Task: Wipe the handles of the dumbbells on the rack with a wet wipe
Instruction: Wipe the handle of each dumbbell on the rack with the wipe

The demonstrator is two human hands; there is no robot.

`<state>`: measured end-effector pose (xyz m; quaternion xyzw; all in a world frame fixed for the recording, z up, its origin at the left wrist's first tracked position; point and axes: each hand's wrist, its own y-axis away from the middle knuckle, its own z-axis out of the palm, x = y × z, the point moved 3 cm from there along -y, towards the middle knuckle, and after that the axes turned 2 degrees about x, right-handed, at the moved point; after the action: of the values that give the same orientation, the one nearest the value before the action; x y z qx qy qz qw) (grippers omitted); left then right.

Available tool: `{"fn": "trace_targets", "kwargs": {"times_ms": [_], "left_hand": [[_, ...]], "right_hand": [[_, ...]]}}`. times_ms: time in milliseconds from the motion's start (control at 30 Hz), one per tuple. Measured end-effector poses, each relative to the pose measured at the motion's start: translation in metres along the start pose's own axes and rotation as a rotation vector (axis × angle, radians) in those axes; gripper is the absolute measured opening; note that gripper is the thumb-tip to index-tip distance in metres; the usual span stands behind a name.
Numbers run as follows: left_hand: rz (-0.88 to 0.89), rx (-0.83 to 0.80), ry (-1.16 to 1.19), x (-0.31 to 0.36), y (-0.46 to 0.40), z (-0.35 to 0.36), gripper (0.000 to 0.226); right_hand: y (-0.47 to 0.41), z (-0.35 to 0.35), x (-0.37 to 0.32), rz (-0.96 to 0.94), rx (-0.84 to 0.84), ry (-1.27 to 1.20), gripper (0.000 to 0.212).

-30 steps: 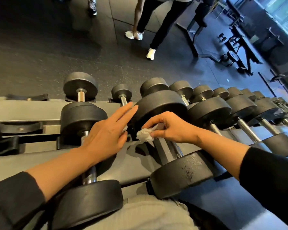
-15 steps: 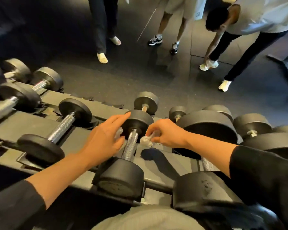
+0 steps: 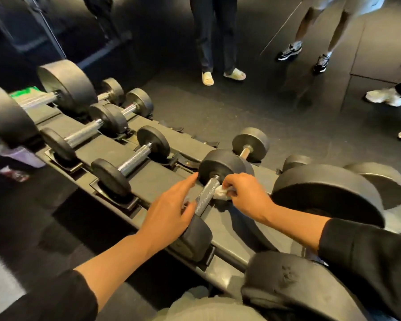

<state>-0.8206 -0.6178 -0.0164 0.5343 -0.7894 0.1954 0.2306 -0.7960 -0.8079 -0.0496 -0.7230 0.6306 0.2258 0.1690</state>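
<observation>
On rack (image 3: 148, 179), head view: right hand (image 3: 245, 195) pinches wet wipe (image 3: 220, 193) against handle (image 3: 205, 196) of small dumbbell. Left hand (image 3: 169, 212) flat, fingers straight, beside handle. Wiping looks just begun here; other dumbbells (image 3: 134, 156) probably left.

Dumbbell (image 3: 214, 191) on the rack (image 3: 153, 179), between left hand (image 3: 169, 212) and right hand (image 3: 245, 196). Wet wipe (image 3: 221, 193) against its handle (image 3: 205, 196), right side. Smaller dumbbells (image 3: 131, 162) farther left; larger dumbbell (image 3: 329, 193) right. Beyond the rack, standing legs (image 3: 214, 35) on the floor (image 3: 195, 107).
</observation>
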Motion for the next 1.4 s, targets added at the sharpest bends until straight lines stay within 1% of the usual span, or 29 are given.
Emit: {"fn": "trace_targets", "kwargs": {"times_ms": [100,267,533,667,767,933,1033,1133,1200,1233,1267,1333,1400], "left_hand": [[-0.077,0.045,-0.067,0.006,0.002,0.006,0.068],[-0.112,0.057,-0.122,0.005,0.003,0.009,0.074],[-0.105,0.065,-0.13,0.009,0.003,0.009,0.071],[-0.097,0.048,-0.118,0.007,0.002,0.01,0.072],[-0.097,0.045,-0.109,0.005,0.002,0.01,0.073],[-0.085,0.05,-0.08,0.003,0.002,0.01,0.072],[-0.076,0.055,-0.069,0.0,0.002,0.011,0.065],[-0.072,0.059,-0.065,0.0,0.002,0.01,0.061],[-0.066,0.067,-0.061,0.001,0.002,0.01,0.061],[-0.064,0.07,-0.058,0.001,0.002,0.01,0.061],[-0.061,0.072,-0.056,0.0,0.002,0.01,0.06],[-0.06,0.075,-0.057,-0.001,0.002,0.01,0.056],[-0.063,0.072,-0.047,-0.001,0.001,0.009,0.054]], "right_hand": [[0.0,0.007,0.003,-0.013,0.083,-0.043,0.022],[-0.001,0.018,0.005,-0.04,0.185,-0.131,0.016],[-0.003,0.033,0.006,0.045,0.27,-0.291,0.02],[-0.001,0.037,0.006,0.07,0.305,-0.37,0.016],[0.0,0.041,0.007,0.086,0.292,-0.421,0.016],[0.009,0.044,-0.001,0.037,0.241,-0.503,0.018],[0.017,0.046,-0.01,-0.05,0.147,-0.554,0.019],[0.024,0.046,-0.019,-0.143,-0.008,-0.614,0.02],[0.025,0.045,-0.023,-0.143,-0.059,-0.629,0.019],[0.023,0.043,-0.022,-0.104,-0.034,-0.646,0.017],[0.019,0.041,-0.02,-0.049,0.028,-0.662,0.017],[0.009,0.032,-0.009,0.046,0.221,-0.625,0.018],[0.001,0.022,0.003,0.083,0.4,-0.524,0.017]]}}
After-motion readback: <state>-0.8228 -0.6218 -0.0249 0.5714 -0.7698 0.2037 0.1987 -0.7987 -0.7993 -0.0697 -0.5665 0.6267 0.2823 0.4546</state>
